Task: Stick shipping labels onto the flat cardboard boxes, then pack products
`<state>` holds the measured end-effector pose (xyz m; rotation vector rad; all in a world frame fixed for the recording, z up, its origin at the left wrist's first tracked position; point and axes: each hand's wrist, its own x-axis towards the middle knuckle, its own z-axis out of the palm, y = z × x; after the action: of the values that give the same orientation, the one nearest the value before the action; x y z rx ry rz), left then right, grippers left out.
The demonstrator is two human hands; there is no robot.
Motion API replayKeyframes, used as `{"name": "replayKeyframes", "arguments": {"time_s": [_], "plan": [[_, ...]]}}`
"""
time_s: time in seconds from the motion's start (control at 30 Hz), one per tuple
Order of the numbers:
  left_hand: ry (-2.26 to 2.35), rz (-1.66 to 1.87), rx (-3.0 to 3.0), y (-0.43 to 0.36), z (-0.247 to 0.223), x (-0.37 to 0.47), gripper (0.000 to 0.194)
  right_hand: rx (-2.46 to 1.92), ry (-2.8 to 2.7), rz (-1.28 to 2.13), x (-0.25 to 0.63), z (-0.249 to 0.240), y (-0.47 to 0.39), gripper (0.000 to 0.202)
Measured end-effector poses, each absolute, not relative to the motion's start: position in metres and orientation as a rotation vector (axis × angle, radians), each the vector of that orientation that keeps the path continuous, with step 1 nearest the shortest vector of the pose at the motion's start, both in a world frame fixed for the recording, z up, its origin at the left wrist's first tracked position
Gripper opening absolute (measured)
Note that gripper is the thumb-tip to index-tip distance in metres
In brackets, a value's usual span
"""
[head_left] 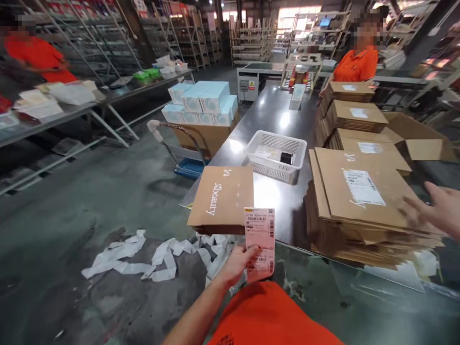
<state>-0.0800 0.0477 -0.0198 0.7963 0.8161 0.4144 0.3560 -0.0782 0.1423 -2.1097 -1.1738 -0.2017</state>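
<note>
My left hand (239, 262) pinches a pink printed shipping label sheet (259, 235) in front of my body, thumb on its face. Just beyond the sheet, a brown cardboard box (224, 194) marked "beauty" rests at the table's near left corner. On the right, my right hand (436, 211) is slightly blurred, its fingers apart and pointing at a stack of flattened cardboard boxes (391, 187). The fingertips are at the stack's right side; whether they touch it I cannot tell. A white label (363, 187) is stuck on the top flattened box.
A white plastic basket (275, 148) with a black item stands on the shiny table (230, 153). Light-blue boxes (204, 103) are piled by a blue hand truck (189, 167). White strips (165, 258) litter the floor. A co-worker (357, 64) stands behind more cardboard stacks; another person (39, 57) is far left.
</note>
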Motion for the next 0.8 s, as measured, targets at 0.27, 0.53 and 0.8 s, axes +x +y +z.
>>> {"name": "replayKeyframes", "arguments": {"time_s": [0.27,0.53,0.8], "plan": [[0.802,0.486,0.940,0.040,0.001,-0.079,0.060,-1.496,-1.859,0.778,0.135,0.088,0.038,0.041],[1.076,0.948,0.966,0.106,0.016,-0.116,0.037,-1.392,-1.773,0.939,0.058,0.033,0.089,0.035],[1.185,0.682,0.833,0.107,-0.068,-0.183,0.056,-1.648,-1.854,0.445,0.044,-0.015,0.216,0.036]]}}
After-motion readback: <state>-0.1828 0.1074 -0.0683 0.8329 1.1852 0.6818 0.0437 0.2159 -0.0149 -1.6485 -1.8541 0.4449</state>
